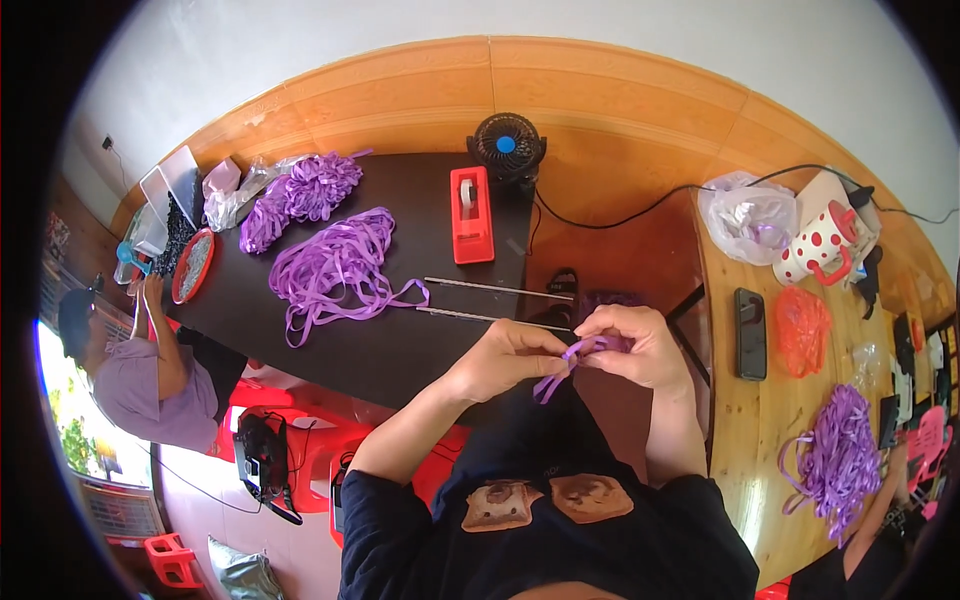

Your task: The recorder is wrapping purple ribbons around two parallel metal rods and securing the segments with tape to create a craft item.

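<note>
In front of my chest, both hands pinch a narrow purple ribbon. My left hand is closed, thumb and index finger gripping it where a short loop hangs down. My right hand is closed on the same ribbon, part of which shows between its fingers. Just beyond my left hand, two thin rods lie side by side, reaching past the black table's right edge. A loose heap of purple ribbon sits to their left, one strand trailing toward them.
A red tape dispenser and a small black fan stand at the back. Bundled purple ribbon lies far left, near a seated person. The wooden table at right holds a phone, dotted cup and ribbon pile.
</note>
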### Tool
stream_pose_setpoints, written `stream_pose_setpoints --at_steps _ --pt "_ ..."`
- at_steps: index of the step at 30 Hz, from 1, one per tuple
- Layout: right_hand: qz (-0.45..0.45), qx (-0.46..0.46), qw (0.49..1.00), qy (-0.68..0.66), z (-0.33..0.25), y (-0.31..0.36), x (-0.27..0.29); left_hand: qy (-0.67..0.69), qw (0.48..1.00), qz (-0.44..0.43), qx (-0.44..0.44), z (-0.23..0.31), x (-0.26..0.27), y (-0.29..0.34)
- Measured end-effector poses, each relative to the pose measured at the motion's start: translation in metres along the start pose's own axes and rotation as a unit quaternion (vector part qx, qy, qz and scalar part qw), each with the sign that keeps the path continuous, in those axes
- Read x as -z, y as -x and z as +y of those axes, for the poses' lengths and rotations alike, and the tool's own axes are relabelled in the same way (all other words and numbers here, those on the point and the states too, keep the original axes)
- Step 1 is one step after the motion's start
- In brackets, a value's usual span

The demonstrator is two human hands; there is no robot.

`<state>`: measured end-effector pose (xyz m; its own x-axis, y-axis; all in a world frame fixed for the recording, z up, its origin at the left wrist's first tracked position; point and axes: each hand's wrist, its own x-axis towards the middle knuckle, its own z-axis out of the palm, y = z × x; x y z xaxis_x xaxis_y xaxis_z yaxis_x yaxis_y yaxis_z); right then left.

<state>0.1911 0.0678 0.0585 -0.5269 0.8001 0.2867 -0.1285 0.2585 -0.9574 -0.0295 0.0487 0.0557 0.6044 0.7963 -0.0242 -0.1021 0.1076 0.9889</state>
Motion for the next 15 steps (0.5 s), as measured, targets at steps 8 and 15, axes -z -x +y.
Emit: stream_pose_setpoints --at_steps 8,15 --pt "0.049 0.245 0.866 0.433 0.012 0.003 -0.005 0.098 0.991 -0.005 0.087 -0.013 -0.002 -0.002" --pt "0.184 0.284 0.827 0.448 0.040 0.009 -0.009 0.043 0.998 -0.005 0.036 -0.013 -0.018 0.002"
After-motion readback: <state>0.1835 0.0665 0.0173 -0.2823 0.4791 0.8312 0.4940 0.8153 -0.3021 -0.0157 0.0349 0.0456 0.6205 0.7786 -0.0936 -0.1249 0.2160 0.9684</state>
